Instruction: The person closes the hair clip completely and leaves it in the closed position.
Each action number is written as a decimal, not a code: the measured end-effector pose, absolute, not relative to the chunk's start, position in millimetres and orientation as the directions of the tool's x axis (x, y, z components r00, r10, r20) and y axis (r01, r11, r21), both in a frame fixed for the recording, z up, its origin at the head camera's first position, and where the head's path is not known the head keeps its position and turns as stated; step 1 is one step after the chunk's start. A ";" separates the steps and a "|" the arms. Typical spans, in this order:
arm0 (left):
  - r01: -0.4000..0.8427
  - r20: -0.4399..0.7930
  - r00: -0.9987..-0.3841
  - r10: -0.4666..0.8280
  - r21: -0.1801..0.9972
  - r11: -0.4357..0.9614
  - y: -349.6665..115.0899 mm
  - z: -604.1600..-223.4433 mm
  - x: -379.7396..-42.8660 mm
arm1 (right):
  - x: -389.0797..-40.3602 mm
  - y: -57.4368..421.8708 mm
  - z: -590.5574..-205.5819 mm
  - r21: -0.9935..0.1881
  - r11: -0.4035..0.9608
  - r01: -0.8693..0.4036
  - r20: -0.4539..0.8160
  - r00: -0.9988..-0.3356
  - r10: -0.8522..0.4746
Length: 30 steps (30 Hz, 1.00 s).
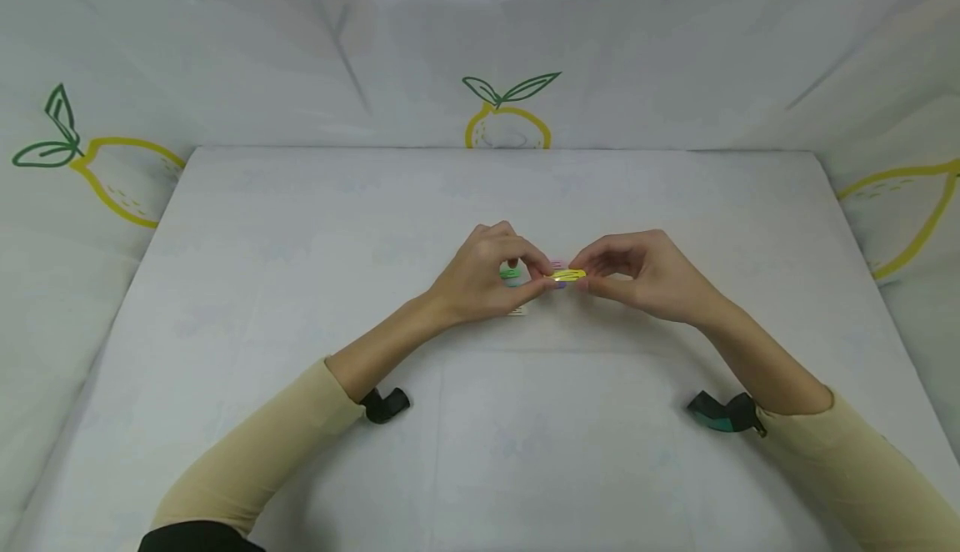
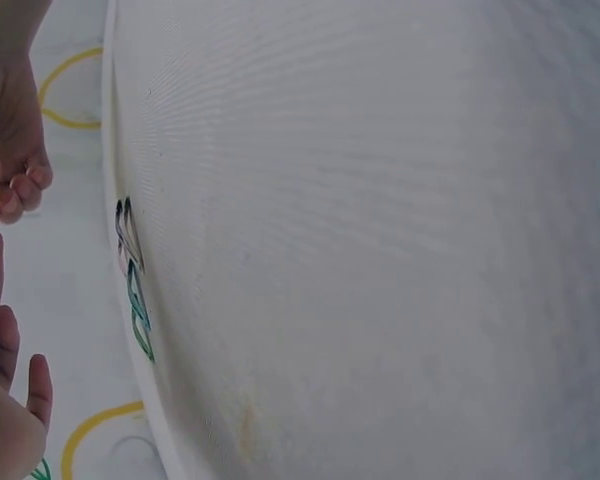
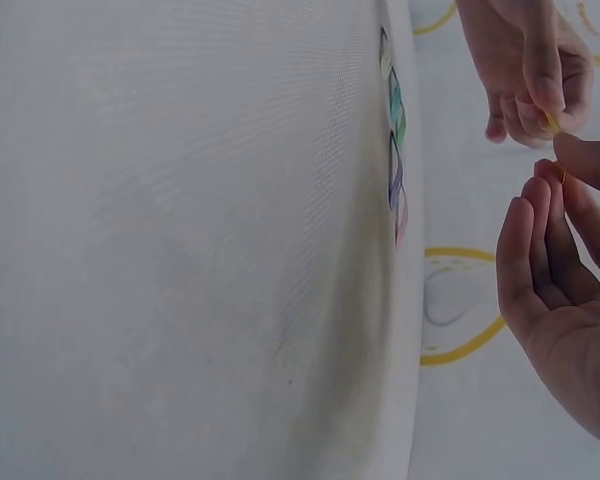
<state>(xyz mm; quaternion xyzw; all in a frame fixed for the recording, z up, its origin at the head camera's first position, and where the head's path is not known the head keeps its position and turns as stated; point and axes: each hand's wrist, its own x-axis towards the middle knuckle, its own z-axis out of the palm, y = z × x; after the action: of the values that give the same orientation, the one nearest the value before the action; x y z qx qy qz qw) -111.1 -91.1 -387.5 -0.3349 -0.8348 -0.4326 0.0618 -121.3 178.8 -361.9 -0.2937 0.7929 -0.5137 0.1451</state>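
Note:
A yellow snap hair clip (image 1: 567, 275) is held above the table between both hands. My left hand (image 1: 487, 277) pinches its left end between thumb and fingertips. On the opposite end, my right hand (image 1: 648, 277) pinches with thumb and index finger. The right wrist view shows a sliver of the yellow clip (image 3: 552, 122) between the two hands. Below and behind the hands lie more clips: a green clip (image 1: 510, 273), a pink clip (image 1: 557, 265), a purple clip (image 1: 561, 285) and a whitish clip (image 1: 517, 312). The left hand partly covers this group.
A white cloth covers the table (image 1: 480, 435). White sheets with lemon drawings (image 1: 508, 122) hang at its back and sides. Dark wrist-camera mounts (image 1: 387, 406) stick out by both sleeves, low over the table. In the left wrist view, clips (image 2: 138, 300) lie near the cloth's far edge.

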 end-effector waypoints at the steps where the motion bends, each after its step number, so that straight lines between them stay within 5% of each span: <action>1: 0.609 0.386 -0.770 0.508 0.683 0.403 -91.3 -387.5 -111.0 | -121.4 178.8 -362.0 -0.897 0.303 -0.321 0.073 -0.785 -0.615; 15: 0.589 0.288 -0.768 0.571 0.667 0.456 -90.8 -386.8 -111.9 | -121.8 179.9 -369.1 -0.805 0.411 -0.428 0.073 -0.759 -0.647; 30: 0.548 0.071 -0.783 0.618 0.547 0.633 -86.8 -385.0 -107.8 | -115.1 169.9 -372.0 -0.735 0.552 -0.395 -0.069 -0.766 -0.639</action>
<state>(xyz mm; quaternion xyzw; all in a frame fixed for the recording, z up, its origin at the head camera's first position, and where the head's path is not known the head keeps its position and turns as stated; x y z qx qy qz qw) -107.8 -86.8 -385.0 -0.3233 -0.9015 -0.2811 -0.0616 -115.1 169.9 -372.0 -0.2989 0.8650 -0.3671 0.1665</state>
